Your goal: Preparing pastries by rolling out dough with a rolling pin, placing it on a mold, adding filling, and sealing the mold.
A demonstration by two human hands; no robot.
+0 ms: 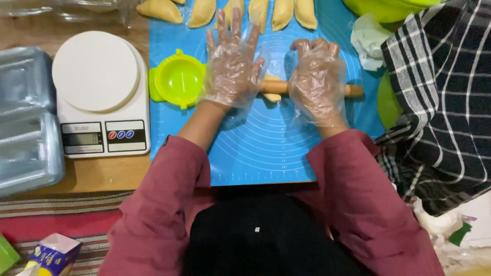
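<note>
rolling pin on the dough, a row of pastries already folded

both hands are in loose clear plastic gloves and resting on a wooden rolling pin (pixel 307 89) that lies crosswise on the blue silicone baking mat (pixel 266 148). the left hand (pixel 231 64) is flat, fingers spread and pointing away, palm pressing down on the pin's left end – not gripping, just open on top of it. the right hand (pixel 316 76) sits over the middle-right stretch of the pin with fingers curled down in front of it, so more of a loose cupped press than a clamp. the right handle sticks out past the glove.

under the pin, between the 2 hands, you can see a small lump of pale yellow dough (pixel 272 96) peeking out – it looks barely flattened, so my guess is this piece is early in its rolling.

as for progress: along the top edge of the mat there's a row of about 6 folded half-moon pastries (pixel 202 13), already shaped. the yellow-green dumpling press (pixel 179 79) lies open and empty just left of the left hand, touching the mat's edge.

off the mat to the left, a white kitchen scale (pixel 99 92) with nothing on its plate. a black and white checked cloth (pixel 440 102) hangs on the right.
</note>
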